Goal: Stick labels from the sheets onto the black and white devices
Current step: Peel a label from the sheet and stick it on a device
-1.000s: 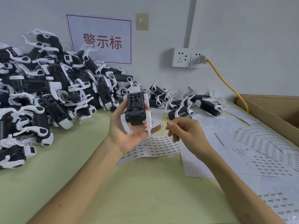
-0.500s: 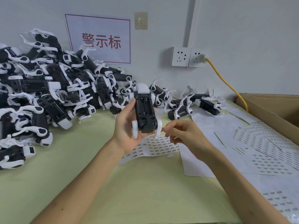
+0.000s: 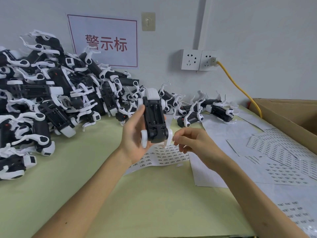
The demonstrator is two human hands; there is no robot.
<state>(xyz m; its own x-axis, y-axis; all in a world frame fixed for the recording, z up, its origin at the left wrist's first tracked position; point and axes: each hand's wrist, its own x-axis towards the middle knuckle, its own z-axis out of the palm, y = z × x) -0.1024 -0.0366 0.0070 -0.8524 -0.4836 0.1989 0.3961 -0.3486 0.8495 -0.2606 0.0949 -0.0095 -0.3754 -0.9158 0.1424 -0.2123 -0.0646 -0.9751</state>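
One black and white device [image 3: 155, 121] is held up above the middle of the table [image 3: 137, 203], upright, with its black underside and open battery bay facing the camera. No label shows on that face.

The left hand [image 3: 135, 140] grips the device from the left, thumb along its side and fingers [image 3: 165, 118] wrapped behind. The right hand [image 3: 193, 143] is just right of the device's lower white leg. Its thumb and forefinger are pinched together on a tiny pale scrap, most likely a label [image 3: 173, 138], though it is too small to be sure. The other fingers are loosely curled.

Directly beneath the hands a label sheet [image 3: 164, 157] lies flat, with many printed labels left on it. More sheets [image 3: 283, 160] spread over the right of the table, some full of labels and some looking blank.

A large pile of devices [image 3: 51, 100] fills the far left. A smaller group of devices [image 3: 217, 109] lies far right of centre. Whether either lot is labelled cannot be told.

This device appears about to get its label, and much of the job looks left to do.

A cardboard box [image 3: 291, 117] sits at the right edge. On the far wall are a sign [image 3: 104, 42] with red characters, wall sockets [image 3: 199, 60] and a yellow cable [image 3: 240, 88].
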